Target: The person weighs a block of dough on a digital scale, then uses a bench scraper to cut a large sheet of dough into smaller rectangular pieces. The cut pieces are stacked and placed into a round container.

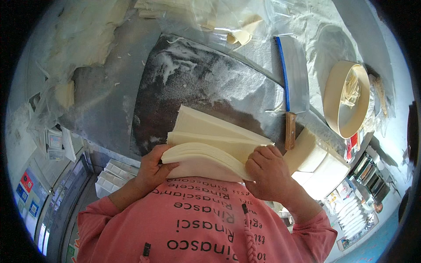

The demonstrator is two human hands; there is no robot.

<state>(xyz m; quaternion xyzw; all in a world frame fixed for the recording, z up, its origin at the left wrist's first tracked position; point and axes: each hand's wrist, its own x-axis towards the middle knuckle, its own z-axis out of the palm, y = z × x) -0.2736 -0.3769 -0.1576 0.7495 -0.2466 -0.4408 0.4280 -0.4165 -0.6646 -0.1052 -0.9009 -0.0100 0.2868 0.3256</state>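
A thick stack of thin pale dough sheets (197, 153) bends in an arch right in front of my body. My left hand (155, 167) grips its left end, thumb on the near side. At the other end my right hand (266, 167) is closed around the sheets' edge, knuckles up. Behind the arched part, more layered dough sheets (213, 125) fan out flat on a dark, flour-dusted board (184, 85). The underside of the stack and the right fingertips are hidden.
A wide-bladed cleaver (294, 75) with a blue-covered edge and wooden handle (290, 131) lies right of the board. Beyond it stands a round container (332, 98) with dough scraps. Pale blocks of stacked dough (306, 151) sit by my right arm. Plastic sheeting (210, 13) covers dough at the back.
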